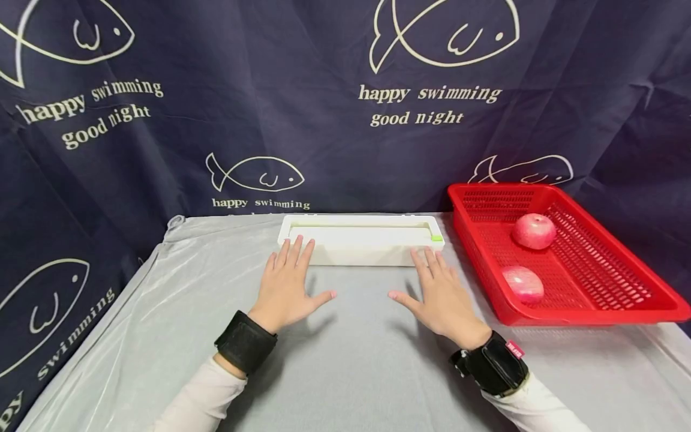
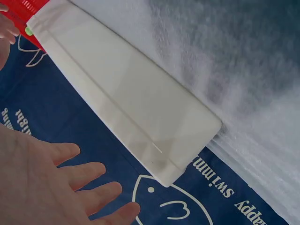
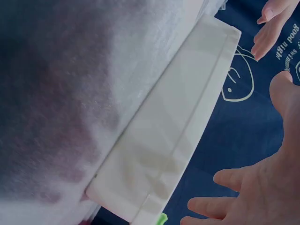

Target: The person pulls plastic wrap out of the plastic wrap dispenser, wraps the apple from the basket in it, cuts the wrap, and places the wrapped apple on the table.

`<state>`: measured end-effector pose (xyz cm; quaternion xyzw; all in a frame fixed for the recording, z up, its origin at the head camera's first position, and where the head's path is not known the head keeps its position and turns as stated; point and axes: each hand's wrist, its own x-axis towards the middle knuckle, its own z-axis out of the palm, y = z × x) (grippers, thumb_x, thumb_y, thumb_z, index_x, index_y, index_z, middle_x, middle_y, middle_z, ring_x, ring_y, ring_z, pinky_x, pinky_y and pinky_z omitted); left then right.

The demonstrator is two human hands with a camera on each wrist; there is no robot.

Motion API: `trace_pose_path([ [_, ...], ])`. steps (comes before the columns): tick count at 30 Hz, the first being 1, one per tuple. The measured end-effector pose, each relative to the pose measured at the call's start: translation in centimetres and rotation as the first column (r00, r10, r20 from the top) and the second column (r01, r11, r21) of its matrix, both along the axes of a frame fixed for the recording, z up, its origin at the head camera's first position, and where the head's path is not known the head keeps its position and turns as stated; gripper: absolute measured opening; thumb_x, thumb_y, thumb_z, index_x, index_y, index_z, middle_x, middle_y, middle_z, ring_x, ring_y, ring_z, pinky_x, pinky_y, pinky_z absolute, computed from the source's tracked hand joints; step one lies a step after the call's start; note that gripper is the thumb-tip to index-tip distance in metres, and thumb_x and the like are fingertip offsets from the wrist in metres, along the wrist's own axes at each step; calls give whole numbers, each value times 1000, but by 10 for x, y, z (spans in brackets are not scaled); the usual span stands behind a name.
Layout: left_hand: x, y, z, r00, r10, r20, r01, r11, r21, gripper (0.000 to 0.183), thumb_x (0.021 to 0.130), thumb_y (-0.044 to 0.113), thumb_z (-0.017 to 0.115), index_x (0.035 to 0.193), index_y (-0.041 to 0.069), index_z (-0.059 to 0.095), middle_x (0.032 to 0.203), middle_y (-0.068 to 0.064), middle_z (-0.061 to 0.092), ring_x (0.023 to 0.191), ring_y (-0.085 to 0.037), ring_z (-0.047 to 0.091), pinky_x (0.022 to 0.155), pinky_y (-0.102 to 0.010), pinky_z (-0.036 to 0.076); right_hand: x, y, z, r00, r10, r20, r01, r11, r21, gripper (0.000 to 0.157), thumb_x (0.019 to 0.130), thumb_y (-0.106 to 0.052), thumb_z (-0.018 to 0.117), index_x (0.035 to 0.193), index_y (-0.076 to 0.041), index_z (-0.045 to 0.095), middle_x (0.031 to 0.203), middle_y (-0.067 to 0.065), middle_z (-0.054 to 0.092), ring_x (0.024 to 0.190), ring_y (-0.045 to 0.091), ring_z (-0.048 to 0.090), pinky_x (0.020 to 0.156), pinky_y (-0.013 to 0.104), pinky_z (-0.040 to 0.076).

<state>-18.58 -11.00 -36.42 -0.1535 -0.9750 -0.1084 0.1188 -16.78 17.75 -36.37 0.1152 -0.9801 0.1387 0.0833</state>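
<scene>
A long white box [image 1: 356,255] with a recessed top lies at the back of the cloth-covered table. On its right end sits a small green tab [image 1: 436,238]. My left hand [image 1: 288,289] is held palm down, fingers straight and thumb spread, near the box's left part. The right hand [image 1: 444,295] mirrors it near the right part, also holding nothing. Both wrist views show a gap between the fingers and the white box [image 2: 131,89], so neither hand touches it. Shadows on the cloth suggest the hands are above the table.
A red plastic basket [image 1: 604,317] stands at the right, tilted in view, with an apple [image 1: 534,231] and another apple [image 1: 522,284] inside. Grey cloth [image 1: 356,360] covers the table. Behind it hangs a dark blue curtain [image 1: 335,108] printed with fish and words.
</scene>
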Motion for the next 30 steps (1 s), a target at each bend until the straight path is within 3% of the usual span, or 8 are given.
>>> trace_pose_path([
  [10,-13,-4,10,1000,-4,-29,4,1000,-8,103,77,70,57,153,10,22,160,-16,23,148,-38,21,116,-60,23,-7,1,11,1000,-9,-24,9,1000,14,92,84,-58,60,151,-5,25,156,27,24,144,48,20,114,66,21],
  [20,-25,-7,16,1000,-22,-2,22,1000,14,101,77,70,57,153,12,24,159,-17,25,148,-38,21,117,-59,22,-17,-1,24,998,2,-62,-1,1000,20,90,84,-55,62,150,-4,28,155,27,27,142,49,25,112,67,24],
  [30,-38,-10,30,999,-43,19,43,999,-16,97,78,71,55,150,11,31,158,-16,28,148,-36,22,118,-57,21,-33,-5,45,1000,18,-17,-17,998,64,92,84,-58,61,151,-6,25,154,27,28,144,47,21,113,67,23],
])
